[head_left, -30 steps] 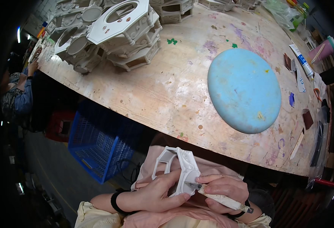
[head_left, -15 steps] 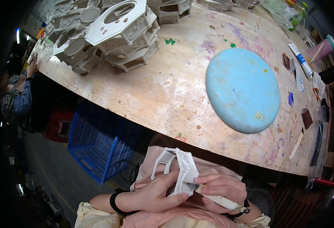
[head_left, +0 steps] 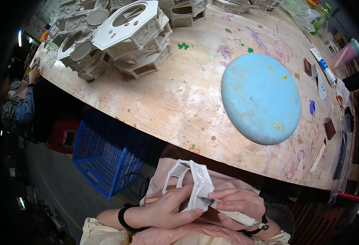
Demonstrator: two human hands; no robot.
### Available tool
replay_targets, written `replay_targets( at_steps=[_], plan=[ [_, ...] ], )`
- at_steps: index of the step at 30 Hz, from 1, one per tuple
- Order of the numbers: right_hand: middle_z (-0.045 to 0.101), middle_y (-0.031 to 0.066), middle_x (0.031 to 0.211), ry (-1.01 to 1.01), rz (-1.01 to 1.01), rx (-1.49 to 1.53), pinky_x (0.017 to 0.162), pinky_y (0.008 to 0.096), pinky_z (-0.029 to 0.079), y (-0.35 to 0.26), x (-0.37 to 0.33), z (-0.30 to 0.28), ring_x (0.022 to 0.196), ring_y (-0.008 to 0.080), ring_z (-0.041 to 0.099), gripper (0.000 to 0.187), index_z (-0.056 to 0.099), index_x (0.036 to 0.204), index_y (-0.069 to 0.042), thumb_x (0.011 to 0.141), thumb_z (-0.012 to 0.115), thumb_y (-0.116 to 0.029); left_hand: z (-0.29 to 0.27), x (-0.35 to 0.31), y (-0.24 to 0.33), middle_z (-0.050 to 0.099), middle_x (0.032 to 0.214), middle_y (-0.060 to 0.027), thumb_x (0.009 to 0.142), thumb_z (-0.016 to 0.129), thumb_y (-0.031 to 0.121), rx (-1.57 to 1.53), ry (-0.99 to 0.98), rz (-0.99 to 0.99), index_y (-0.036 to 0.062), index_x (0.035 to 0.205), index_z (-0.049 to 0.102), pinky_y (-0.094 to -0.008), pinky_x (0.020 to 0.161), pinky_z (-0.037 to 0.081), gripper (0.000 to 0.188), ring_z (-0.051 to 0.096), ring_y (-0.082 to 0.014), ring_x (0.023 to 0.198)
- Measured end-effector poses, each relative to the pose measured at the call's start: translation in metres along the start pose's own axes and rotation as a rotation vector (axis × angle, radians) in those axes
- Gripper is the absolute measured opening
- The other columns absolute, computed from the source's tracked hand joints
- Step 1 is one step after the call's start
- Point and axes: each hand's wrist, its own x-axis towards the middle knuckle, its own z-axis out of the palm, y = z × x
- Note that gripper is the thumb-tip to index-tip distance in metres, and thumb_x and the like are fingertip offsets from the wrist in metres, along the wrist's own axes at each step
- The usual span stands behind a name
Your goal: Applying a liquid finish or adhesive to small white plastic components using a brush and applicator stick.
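Over my lap, my left hand grips a white, many-sided openwork frame with scroll relief and a rounded panel on one side. The thumb presses along its lower edge, and some fingers are hidden inside or behind it. My right hand is closed round a craft knife whose handle looks wrapped in pale material. Its short dark blade rests against the frame's rounded panel. Whether the tip cuts into the surface is too small to tell.
Beyond my lap is a stained wooden table with a round light-blue pad. Similar white frames are stacked at its far left. A tube and scraps lie at right. A blue plastic crate stands below; another person sits far left.
Hardly anything differs. Both hands, the frame and the knife keep almost the same place, and the view has shifted very slightly.
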Motion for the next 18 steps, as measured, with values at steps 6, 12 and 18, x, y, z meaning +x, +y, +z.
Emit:
replay_targets(
  at_steps=[6, 12, 18],
  plan=[
    [0.065, 0.0162, 0.09, 0.01, 0.004, -0.02, 0.07, 0.0409, 0.059, -0.001, -0.0007, -0.0003, 0.089, 0.0328, 0.07, 0.026, 0.062, 0.094, 0.001, 0.07, 0.068, 0.008, -0.0007, 0.0006, 0.0, 0.063, 0.106, -0.0187, 0.09, 0.061, 0.019, 0.006, -0.007, 0.004, -0.0085, 0.127, 0.044, -0.0329, 0.084, 0.049, 0.05, 0.062, -0.0214, 0.098],
    [0.065, 0.0168, 0.089, 0.01, 0.005, -0.008, 0.073, 0.043, 0.058, 0.0017, -0.0016, 0.0004, 0.091, 0.033, 0.069, 0.025, 0.062, 0.095, 0.001, 0.07, 0.067, 0.008, -0.0002, 0.0016, -0.0043, 0.063, 0.105, -0.0185, 0.09, 0.061, 0.02, -0.001, -0.004, 0.011, -0.0081, 0.127, 0.044, -0.0325, 0.082, 0.05, 0.049, 0.062, -0.0213, 0.096],
    [0.066, 0.0177, 0.09, 0.008, 0.006, -0.001, 0.073, 0.0432, 0.058, 0.0006, -0.0005, -0.0015, 0.091, 0.0329, 0.069, 0.026, 0.062, 0.095, 0.001, 0.07, 0.068, 0.007, 0.0011, 0.0023, -0.0061, 0.063, 0.103, -0.0186, 0.089, 0.061, 0.02, -0.023, 0.004, 0.024, -0.0081, 0.126, 0.046, -0.0326, 0.081, 0.05, 0.048, 0.063, -0.0217, 0.095]
  ],
)
